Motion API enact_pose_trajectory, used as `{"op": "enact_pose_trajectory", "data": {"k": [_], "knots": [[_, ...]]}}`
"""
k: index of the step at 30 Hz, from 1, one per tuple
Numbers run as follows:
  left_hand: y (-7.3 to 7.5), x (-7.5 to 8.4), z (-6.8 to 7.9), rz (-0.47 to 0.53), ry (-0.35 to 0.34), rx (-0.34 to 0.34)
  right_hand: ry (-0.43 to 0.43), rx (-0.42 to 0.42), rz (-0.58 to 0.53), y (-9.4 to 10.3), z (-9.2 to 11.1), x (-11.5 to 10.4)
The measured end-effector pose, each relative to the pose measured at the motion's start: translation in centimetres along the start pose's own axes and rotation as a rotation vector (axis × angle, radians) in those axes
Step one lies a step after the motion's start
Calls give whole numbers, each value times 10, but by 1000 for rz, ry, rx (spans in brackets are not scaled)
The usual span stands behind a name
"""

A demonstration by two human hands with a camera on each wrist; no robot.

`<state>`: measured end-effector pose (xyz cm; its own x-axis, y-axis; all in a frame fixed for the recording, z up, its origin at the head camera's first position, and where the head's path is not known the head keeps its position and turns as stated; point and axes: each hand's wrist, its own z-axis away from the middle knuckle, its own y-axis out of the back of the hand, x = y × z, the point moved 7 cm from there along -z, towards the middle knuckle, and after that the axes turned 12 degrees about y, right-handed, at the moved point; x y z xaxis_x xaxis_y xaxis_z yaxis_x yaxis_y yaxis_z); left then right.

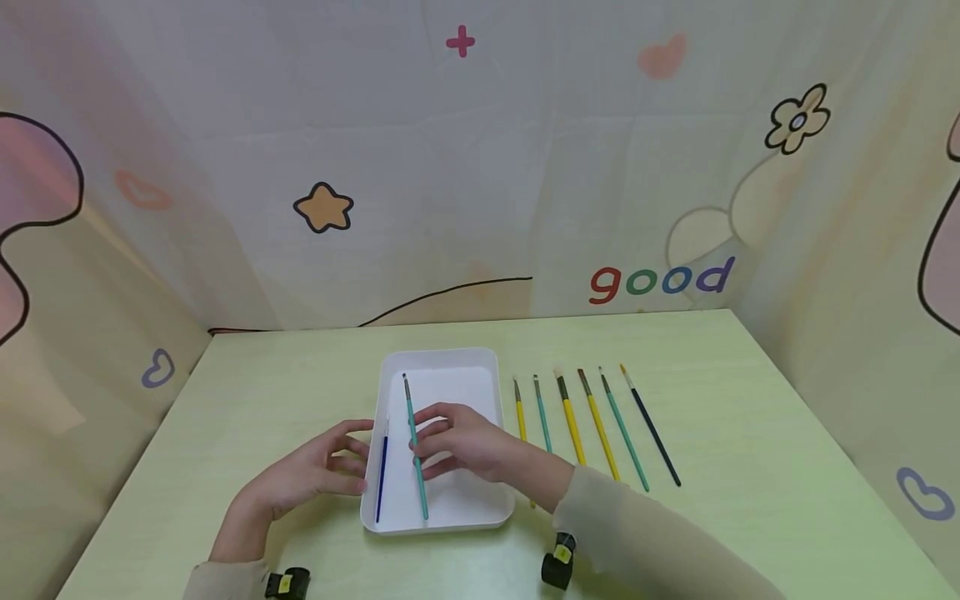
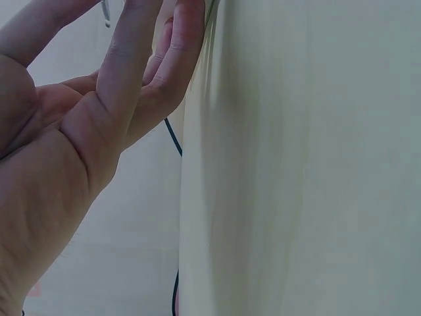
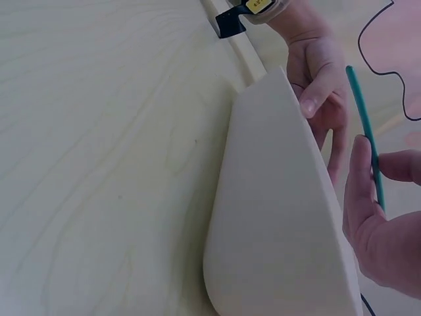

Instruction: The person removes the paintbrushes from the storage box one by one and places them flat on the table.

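Observation:
Over the white tray [image 1: 471,503], my right hand [image 1: 467,443] pinches a teal paintbrush [image 1: 422,493] between thumb and fingers, its bristles pointing to the far side. In the right wrist view the teal handle of this paintbrush [image 3: 360,102] rises above the tray's rim. A dark blue paintbrush [image 1: 382,477] lies inside the tray along its left side. My left hand [image 1: 318,468] rests its loosely bent fingers at the tray's left rim. The left wrist view shows that hand's palm and fingers, but not the tray.
Right of the tray, several paintbrushes lie side by side on the pale table [image 1: 750,467]: yellow ones [image 1: 597,423], teal ones [image 1: 625,431] and a dark one [image 1: 654,427]. My right sleeve [image 1: 637,533] covers some lower ends. A printed curtain [image 1: 480,167] stands behind the table.

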<state>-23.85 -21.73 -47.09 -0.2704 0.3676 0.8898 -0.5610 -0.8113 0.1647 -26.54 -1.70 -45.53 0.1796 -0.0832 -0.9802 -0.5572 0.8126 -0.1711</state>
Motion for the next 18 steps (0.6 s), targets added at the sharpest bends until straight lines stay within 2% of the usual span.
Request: {"op": "enact_pose_trajectory", "data": {"k": [11,18], "knots": [[-1,1,1,0,-11,2,37,-16,27,23,23,-20],[-2,2,1,-1,-17,-3,49,-6,64,41,37,-26]]}}
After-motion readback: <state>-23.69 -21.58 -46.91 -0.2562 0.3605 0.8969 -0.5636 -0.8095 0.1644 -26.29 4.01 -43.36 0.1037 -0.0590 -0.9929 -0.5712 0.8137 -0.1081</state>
